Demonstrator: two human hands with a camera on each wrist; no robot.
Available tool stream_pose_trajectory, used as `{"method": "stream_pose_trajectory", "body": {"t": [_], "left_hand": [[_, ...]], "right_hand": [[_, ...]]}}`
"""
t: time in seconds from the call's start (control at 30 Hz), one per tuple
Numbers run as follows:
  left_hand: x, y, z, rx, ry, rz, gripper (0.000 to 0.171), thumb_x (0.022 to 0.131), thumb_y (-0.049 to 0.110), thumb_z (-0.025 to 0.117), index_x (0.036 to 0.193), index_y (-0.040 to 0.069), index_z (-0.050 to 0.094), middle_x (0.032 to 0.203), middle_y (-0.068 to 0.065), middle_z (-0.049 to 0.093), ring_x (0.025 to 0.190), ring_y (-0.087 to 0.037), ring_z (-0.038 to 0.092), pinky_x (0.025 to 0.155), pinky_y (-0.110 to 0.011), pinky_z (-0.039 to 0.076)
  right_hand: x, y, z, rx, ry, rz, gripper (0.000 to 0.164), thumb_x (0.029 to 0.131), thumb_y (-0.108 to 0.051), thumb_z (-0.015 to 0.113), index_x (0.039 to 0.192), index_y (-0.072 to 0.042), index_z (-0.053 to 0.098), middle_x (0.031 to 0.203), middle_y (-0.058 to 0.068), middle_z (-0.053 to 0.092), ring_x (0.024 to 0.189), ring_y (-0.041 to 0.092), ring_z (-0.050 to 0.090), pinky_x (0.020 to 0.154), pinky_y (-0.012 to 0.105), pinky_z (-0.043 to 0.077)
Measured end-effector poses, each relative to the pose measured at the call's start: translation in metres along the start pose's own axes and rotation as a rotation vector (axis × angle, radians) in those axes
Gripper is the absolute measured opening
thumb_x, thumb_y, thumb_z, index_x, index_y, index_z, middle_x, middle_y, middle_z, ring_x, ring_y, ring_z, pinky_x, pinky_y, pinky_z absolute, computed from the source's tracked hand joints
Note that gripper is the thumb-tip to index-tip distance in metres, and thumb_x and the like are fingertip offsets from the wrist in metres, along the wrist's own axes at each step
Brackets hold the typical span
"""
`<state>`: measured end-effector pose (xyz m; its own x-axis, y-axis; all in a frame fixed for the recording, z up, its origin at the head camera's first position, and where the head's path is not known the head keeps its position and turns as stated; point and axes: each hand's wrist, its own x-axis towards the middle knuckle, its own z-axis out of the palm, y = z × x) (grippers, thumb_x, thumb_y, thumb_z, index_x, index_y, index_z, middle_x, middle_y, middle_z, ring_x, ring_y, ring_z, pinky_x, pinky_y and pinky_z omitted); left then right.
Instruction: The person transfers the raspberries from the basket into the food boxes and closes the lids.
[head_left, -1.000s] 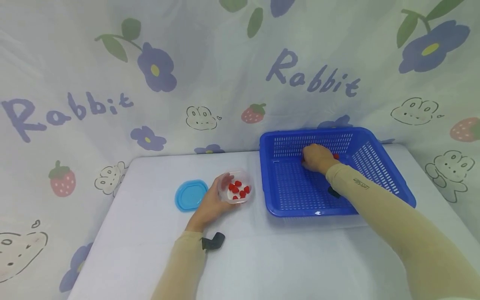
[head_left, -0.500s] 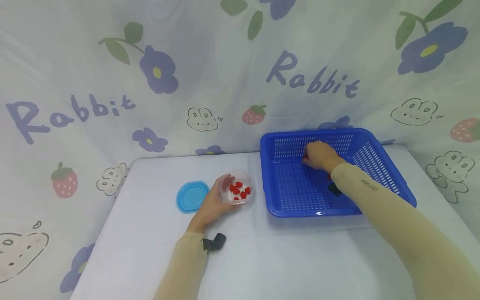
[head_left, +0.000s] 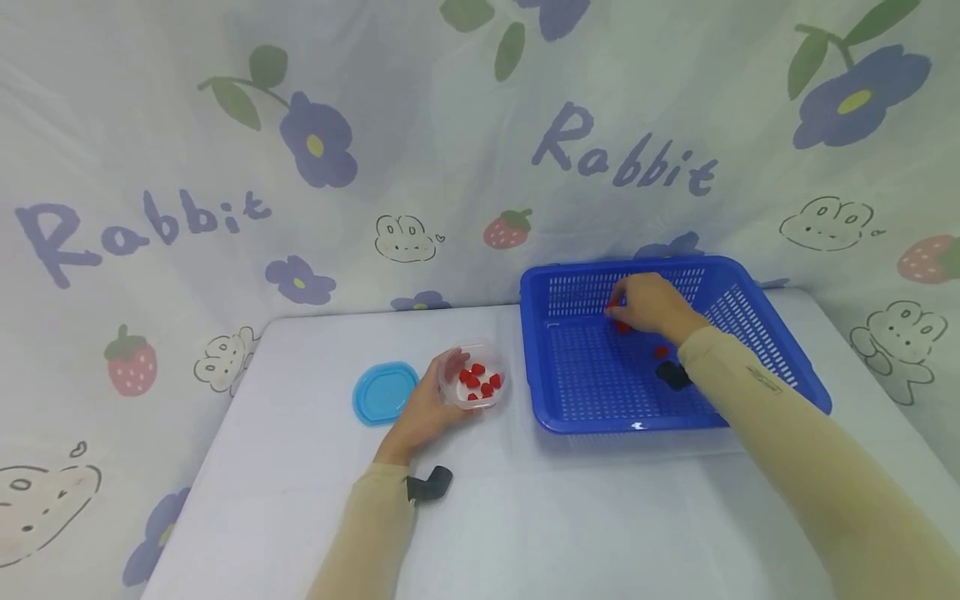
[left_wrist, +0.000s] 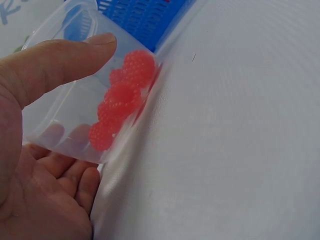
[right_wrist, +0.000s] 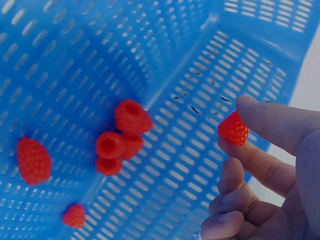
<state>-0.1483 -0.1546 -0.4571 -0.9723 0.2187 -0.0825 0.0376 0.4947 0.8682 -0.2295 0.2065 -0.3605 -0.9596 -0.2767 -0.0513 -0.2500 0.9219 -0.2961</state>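
Note:
My left hand (head_left: 426, 417) grips a small clear plastic tub (left_wrist: 55, 117) on the white table, its thumb along one side and fingers round the other. Several red raspberries (left_wrist: 122, 100) lie in the bottom of the tub. Inside the blue basket (head_left: 585, 383), my right hand (head_left: 654, 307) pinches a single raspberry (right_wrist: 233, 129) between thumb and forefinger, the other fingers curled. More raspberries (right_wrist: 131, 118) lie in a cluster in the basket, with a separate raspberry (right_wrist: 34, 161) and a smaller-looking one (right_wrist: 75, 216) off to the side.
A light-blue lid (head_left: 385, 393) lies on the table left of the tub. The basket's raised, slotted sides surround my right hand. A patterned cloth (head_left: 450, 167) hangs behind the table. Dark straps with small mounts show at both wrists.
My right hand has lifted slightly up and to the right within the basket, and raspberries that it covered now show. My left hand and the tub stay in place.

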Motion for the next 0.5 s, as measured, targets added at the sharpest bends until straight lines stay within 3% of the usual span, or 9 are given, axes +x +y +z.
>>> {"method": "stream_pose_trajectory", "body": {"t": [0.5], "left_hand": [[0.002,-0.003,-0.001,-0.043,-0.01,0.017,0.094,0.064,0.037,0.084,0.141,0.032,0.03,0.135,0.019,0.041,0.128,-0.008,0.034,0.098,-0.05,0.039]], "right_hand": [[-0.017,-0.011,-0.015,0.064,0.069,0.015,0.031,0.086,-0.03,0.064,0.1,-0.003,0.066,0.06,-0.001,0.062,0.054,0.016,0.054,0.055,0.035,0.046]]}}
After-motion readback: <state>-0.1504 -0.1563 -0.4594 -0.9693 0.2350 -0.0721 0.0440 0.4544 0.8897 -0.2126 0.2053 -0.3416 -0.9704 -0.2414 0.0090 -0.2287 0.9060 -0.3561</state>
